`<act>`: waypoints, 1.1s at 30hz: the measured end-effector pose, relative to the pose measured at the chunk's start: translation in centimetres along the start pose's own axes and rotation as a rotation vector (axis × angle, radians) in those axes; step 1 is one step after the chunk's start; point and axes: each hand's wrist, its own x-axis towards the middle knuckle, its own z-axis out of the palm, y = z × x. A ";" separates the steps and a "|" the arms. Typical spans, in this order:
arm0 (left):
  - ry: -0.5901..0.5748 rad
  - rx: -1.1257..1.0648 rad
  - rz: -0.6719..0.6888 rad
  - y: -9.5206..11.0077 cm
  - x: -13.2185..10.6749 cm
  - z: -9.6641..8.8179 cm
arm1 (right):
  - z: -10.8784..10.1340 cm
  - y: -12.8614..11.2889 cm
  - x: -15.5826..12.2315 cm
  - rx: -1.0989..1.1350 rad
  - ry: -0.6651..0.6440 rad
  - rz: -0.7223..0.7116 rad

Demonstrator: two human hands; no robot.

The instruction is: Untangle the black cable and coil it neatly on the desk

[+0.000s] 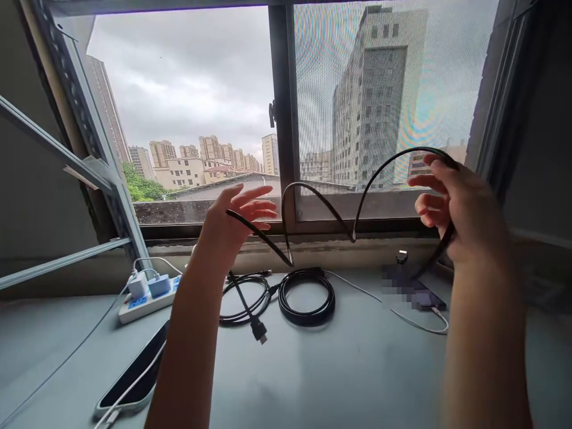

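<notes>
A long black cable (357, 196) arcs in the air in front of the window between my two raised hands. My left hand (235, 223) has its fingers stretched out, and the cable passes across its palm, its plug end (259, 330) dangling down toward the table. My right hand (451, 202) is curled around the other part of the cable, which loops over its fingers and runs down behind the wrist. Below the hands, a thick coiled black cable (307, 296) and a thinner coiled black cable (243, 298) lie on the grey table (348, 369).
A white power strip (147, 296) with chargers plugged in sits at the left. A phone (134, 372) lies near the front left with a white cord. Another device (413, 292) with a white cable (402, 316) lies at the right. The window frame (283, 119) stands just behind.
</notes>
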 end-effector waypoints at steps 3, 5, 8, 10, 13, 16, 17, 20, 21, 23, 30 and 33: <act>-0.079 0.075 -0.043 -0.1 -0.3 0.1 | -0.1 -0.6 -0.6 -0.062 0.013 -0.047; -0.162 0.149 -0.074 -0.5 -0.6 0.3 | 0.3 -0.8 -1.1 -0.105 -0.060 -0.097; -0.281 0.209 -0.088 -1.3 -0.8 0.8 | 1.1 -0.7 -1.9 -0.175 -0.283 -0.166; -0.338 0.205 -0.102 -1.8 -0.8 1.2 | 1.7 -0.6 -2.5 -0.236 -0.475 -0.174; -0.370 0.177 -0.113 -2.4 -0.7 1.7 | 2.9 -0.7 -3.8 -0.309 -0.726 -0.133; -0.370 0.157 -0.110 -3.0 -0.8 2.3 | 4.2 -0.6 -4.9 -0.347 -0.831 -0.157; -0.364 0.150 -0.101 -3.2 -0.7 2.5 | 4.6 -0.5 -5.1 -0.361 -0.846 -0.188; -0.330 0.123 -0.081 -3.7 -0.3 2.6 | 5.4 0.1 -5.2 -0.443 -0.825 -0.277; -0.338 0.116 -0.096 -3.7 -0.1 2.5 | 5.6 0.3 -5.1 -0.475 -0.802 -0.295; -0.407 0.100 -0.148 -3.7 0.3 2.3 | 5.9 0.7 -4.9 -0.498 -0.738 -0.320; -0.394 0.123 -0.096 -3.5 -0.2 2.0 | 7.7 0.6 -5.8 -0.201 -0.680 -0.281; -0.292 0.141 -0.040 -3.8 -0.6 2.5 | 8.1 0.3 -6.5 -0.194 -0.758 -0.362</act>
